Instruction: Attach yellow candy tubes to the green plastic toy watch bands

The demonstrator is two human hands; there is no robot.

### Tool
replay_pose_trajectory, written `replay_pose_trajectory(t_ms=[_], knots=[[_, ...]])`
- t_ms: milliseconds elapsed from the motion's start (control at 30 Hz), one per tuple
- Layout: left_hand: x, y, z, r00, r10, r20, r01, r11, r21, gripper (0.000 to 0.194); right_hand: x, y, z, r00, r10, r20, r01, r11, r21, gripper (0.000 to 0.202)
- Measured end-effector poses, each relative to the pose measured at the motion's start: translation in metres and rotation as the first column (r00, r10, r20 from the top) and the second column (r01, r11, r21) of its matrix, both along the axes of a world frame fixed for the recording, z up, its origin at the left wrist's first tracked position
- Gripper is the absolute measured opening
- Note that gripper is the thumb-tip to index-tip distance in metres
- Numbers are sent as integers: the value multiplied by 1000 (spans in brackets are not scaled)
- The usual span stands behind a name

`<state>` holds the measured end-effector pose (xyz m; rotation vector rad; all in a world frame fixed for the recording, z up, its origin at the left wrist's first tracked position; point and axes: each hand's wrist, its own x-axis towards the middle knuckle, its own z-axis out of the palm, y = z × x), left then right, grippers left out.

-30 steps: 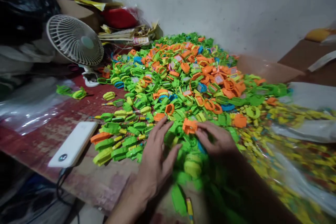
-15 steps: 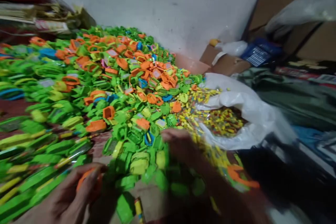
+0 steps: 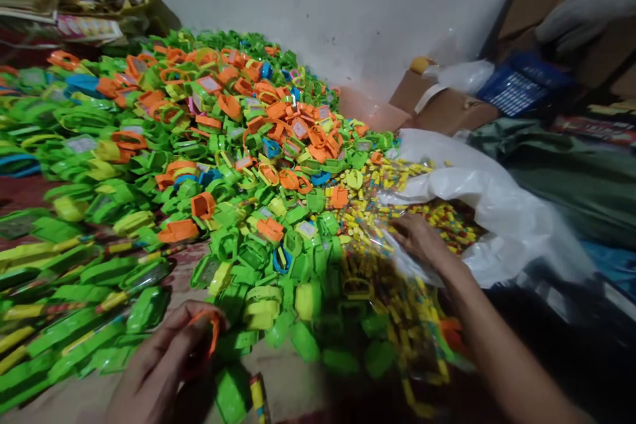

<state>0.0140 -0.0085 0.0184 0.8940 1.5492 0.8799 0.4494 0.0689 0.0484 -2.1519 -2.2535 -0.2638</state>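
My left hand (image 3: pixel 159 358), at the lower left, is closed around an orange plastic toy watch (image 3: pixel 214 331) whose strap forms a loop. My right hand (image 3: pixel 420 238) reaches over the near lip of a white plastic bag (image 3: pixel 517 212). Its fingers touch or hover just above small yellow, red and blue wrapped sticks (image 3: pixel 368 245) that spill from the bag; the fingertips are too unclear to show a grip. Green toy watches (image 3: pixel 263 305), with some yellow ones, lie between my two hands. A single yellow-and-red stick (image 3: pixel 257 397) rests near the front.
A large heap of green, orange and blue toy watches (image 3: pixel 199 112) rises against the pale wall (image 3: pixel 318 6). Rows of green watches with sticks (image 3: pixel 74 318) lie at the left. Farther right are a brown box (image 3: pixel 447 109), a blue basket (image 3: pixel 517 86) and dark green cloth (image 3: pixel 551 165).
My right hand has moved right and away from the green watches to the white bag. My left hand has shifted slightly right, still holding the orange toy watch.
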Motion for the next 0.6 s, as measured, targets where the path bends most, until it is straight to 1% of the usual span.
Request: replay_pose_trajectory(t_ms=[67, 167, 233, 300, 333, 367, 400, 433, 467, 533, 567, 600], knots=[[2, 1, 10, 998, -19, 56, 19, 1000, -4, 46, -3, 1, 0, 999, -21, 50, 20, 1000, 20, 19], [2, 0, 26, 991, 7, 135, -6, 1000, -4, 34, -9, -4, 11, 995, -40, 87, 35, 997, 64, 19], [-3, -4, 29, 986, 8, 168, -14, 999, 35, 25, -19, -10, 22, 995, -66, 69, 56, 990, 132, 22], [-11, -9, 28, 977, -19, 210, 3, 997, 78, 22, -38, -12, 32, 996, -89, 0, 86, 969, 231, 23], [-17, -12, 26, 967, -32, 251, 11, 996, 86, 24, -53, -12, 35, 990, -92, -111, 125, 930, 346, 25], [-22, -13, 23, 953, -43, 299, 14, 995, 97, 27, -73, -10, 36, 971, -36, -236, 129, 911, 391, 28], [-26, -15, 22, 939, -51, 341, 15, 994, 109, 27, -95, -8, 36, 934, 52, -353, 102, 910, 402, 30], [-30, -16, 21, 928, -57, 367, 13, 993, 120, 26, -121, -7, 36, 882, 138, -451, 49, 924, 379, 30], [-33, -18, 21, 925, -60, 375, 11, 992, 129, 24, -147, -4, 34, 845, 190, -500, 4, 933, 361, 27], [-38, -22, 23, 936, -46, 350, -2, 991, 136, 18, -194, 3, 29, 812, 282, -510, -57, 910, 411, 26], [-40, -25, 24, 944, -34, 329, -12, 990, 137, 17, -211, 9, 25, 776, 302, -554, -33, 896, 442, 25], [-43, -28, 24, 950, -18, 312, -29, 989, 143, 17, -225, 16, 21, 734, 285, -617, -39, 924, 381, 23]])
